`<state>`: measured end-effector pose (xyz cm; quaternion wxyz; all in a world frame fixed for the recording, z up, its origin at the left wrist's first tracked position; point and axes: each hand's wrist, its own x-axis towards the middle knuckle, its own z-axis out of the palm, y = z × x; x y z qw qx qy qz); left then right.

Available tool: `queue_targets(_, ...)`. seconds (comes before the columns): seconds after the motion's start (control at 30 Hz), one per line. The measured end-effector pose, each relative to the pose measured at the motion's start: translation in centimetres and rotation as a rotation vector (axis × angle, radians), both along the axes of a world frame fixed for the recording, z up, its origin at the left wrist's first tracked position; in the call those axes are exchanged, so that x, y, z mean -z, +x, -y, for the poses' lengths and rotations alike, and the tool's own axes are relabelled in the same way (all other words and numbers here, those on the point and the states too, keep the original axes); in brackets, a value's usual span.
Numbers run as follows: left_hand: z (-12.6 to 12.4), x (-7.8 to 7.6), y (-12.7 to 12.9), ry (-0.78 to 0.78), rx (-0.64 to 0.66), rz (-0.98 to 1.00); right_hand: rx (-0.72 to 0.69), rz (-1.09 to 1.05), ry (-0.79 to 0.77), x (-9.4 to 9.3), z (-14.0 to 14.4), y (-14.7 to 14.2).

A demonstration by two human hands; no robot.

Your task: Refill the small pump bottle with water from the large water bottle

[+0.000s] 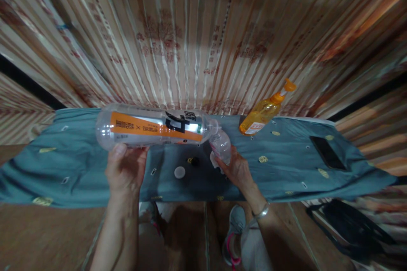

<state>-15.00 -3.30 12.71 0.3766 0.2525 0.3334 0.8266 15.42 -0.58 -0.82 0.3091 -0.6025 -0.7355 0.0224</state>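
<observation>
My left hand grips a large clear plastic bottle with an orange label, fingers wrapped under its base end and the thumb pressed on the near side, holding it on its side above the teal patterned cloth that covers the table. The bottle's neck points to my right, its mouth meeting the top of a small clear plastic bottle, which my right hand clasps from below with curled fingers; a silver bracelet circles that wrist. Both bottles hang over the middle of the cloth, nearer its far edge than its near one.

On the cloth below and between my hands lie a small white round cap and, just beside it toward the far edge, a small dark cap. An amber pump bottle with an orange nozzle stands tilted at the far edge, well to the right of the small bottle. A black flat phone lies near the cloth's right end. Behind the table hangs a pleated beige curtain with reddish print. Below the near edge, my grey shoes with pink trim show on the brown floor, and a black bag sits at the right.
</observation>
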Motion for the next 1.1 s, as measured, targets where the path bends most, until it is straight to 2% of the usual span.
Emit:
queue_targets(0.6,0.18,-0.56,0.19,-0.04,-0.017,-0.001,-0.022,-0.004,0.024,-0.33,0.14,-0.1)
queue_targets(1.1,0.29,-0.37,0.02,-0.049,0.004,-0.052,-0.002,0.001,-0.004,-0.52,0.19,-0.16)
